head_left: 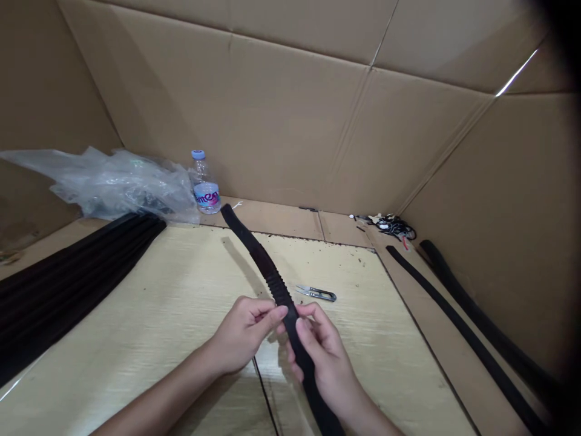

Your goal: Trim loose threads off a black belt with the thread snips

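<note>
Pale wooden board (pixel 149 303), cardboard walls (pixel 236 103), ribbed black strip (pixel 276 284)

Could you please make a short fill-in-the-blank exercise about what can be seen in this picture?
1. The ribbed strip held by the left hand and the right hand is ____ in colour.
2. The metal thread snips lie to the ____ of the strip on the pale board.
3. The water bottle has a ____ cap.
4. The clear plastic bag lies to the ____ of the bottle.

Missing words: black; right; blue; left.

Plastic water bottle (pixel 204 183): one entry. Blue-and-pink label (pixel 207 195) carries curved white lettering, partly turned away, reading roughly "amen"; exact brand uncertain.
</note>
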The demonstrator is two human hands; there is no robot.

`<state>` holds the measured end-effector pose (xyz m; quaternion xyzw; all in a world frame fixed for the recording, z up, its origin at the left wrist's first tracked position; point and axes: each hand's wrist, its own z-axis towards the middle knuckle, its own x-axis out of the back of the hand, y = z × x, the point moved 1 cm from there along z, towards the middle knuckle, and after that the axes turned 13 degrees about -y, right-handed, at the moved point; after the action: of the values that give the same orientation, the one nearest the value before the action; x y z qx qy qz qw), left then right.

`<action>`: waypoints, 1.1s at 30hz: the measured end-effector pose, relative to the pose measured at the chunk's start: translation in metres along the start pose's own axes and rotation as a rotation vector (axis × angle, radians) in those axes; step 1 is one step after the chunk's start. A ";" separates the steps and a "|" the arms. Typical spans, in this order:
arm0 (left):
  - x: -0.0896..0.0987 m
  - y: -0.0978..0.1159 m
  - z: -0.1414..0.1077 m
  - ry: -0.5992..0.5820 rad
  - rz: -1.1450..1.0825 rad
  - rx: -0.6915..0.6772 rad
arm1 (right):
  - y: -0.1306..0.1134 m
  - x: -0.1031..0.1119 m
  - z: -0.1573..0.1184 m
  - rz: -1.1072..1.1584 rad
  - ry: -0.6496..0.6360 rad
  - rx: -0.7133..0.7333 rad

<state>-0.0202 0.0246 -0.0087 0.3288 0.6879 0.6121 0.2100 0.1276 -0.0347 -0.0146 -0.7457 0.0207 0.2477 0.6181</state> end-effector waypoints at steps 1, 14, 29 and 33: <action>0.000 -0.001 0.000 0.021 0.011 0.005 | -0.001 0.001 0.000 -0.016 0.001 0.022; 0.006 -0.001 -0.002 -0.019 0.048 -0.025 | 0.001 -0.001 -0.001 0.029 0.005 0.100; 0.001 0.004 -0.001 0.014 -0.068 -0.050 | -0.005 0.005 -0.003 -0.069 -0.096 0.074; 0.000 0.001 -0.003 -0.016 -0.078 -0.042 | -0.004 0.001 -0.002 0.020 -0.114 0.063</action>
<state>-0.0215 0.0224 -0.0073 0.3019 0.6855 0.6151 0.2461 0.1305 -0.0350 -0.0109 -0.7104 0.0008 0.2952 0.6389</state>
